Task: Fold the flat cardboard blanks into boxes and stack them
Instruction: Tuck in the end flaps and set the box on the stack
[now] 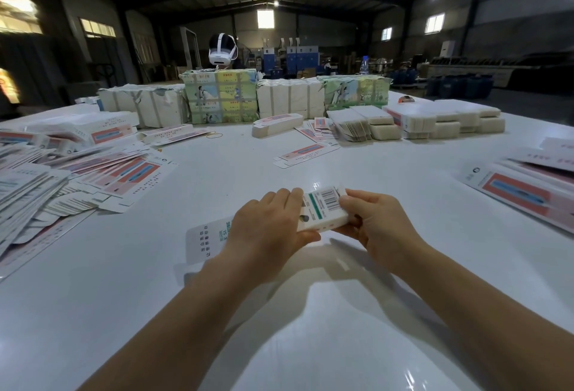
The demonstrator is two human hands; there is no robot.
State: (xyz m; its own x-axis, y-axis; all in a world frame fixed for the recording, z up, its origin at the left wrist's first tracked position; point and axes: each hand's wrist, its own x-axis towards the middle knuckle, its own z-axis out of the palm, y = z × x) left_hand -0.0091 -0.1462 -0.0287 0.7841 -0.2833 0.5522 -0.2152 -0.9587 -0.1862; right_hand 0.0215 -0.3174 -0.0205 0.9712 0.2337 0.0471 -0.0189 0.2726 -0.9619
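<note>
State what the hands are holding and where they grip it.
Both hold one cardboard box, partly folded. The left hand grips its middle, fingers over the top; the right hand pinches the barcode end.

I see my left hand (pixel 267 226) and right hand (pixel 374 223) both gripping one long white carton (pixel 320 213) just above the white bench (pixel 310 344), its barcode panel facing up between them and its printed left end sticking out past my left wrist. A fanned heap of flat blanks (pixel 77 179) lies on the bench to my left, one single blank (pixel 306 154) lies well beyond my hands, and more blanks (pixel 521 192) lie at the right edge. Along the far side stand strapped bundles (pixel 220 98) and stacked white blanks (pixel 444 122), with a white headset (pixel 221 50) showing behind them.
</note>
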